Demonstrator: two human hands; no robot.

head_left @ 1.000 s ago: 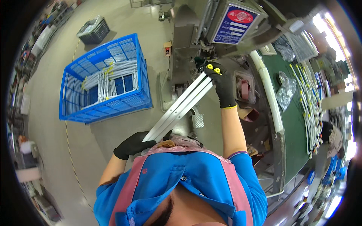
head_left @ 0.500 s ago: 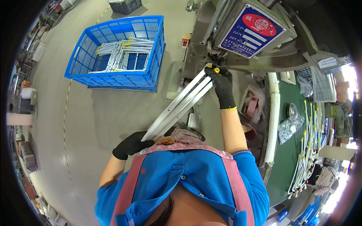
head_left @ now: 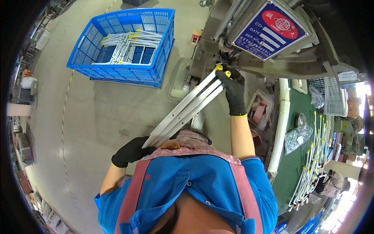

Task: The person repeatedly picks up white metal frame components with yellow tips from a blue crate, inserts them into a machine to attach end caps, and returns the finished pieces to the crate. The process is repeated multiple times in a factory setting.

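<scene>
A bundle of white metal tubes with yellow end caps slants between my two black-gloved hands. My right hand is closed around the upper end, beside the yellow caps, close to the machine's working head. My left hand grips the lower end, in front of my apron. Small holes show along one tube. The fingertips of both hands are partly hidden by the tubes. Above my right hand looms the grey machine, which carries a blue and red plate.
On the floor at far left stands a blue plastic crate holding many similar white tubes. To the right, a green-topped table bears a row of tubes and a plastic bag. A bin sits beneath the machine.
The tubes' capped end has come slightly away from the machine's working head, with my right hand on it. My left hand has shifted a little left. The whole view has shifted slightly.
</scene>
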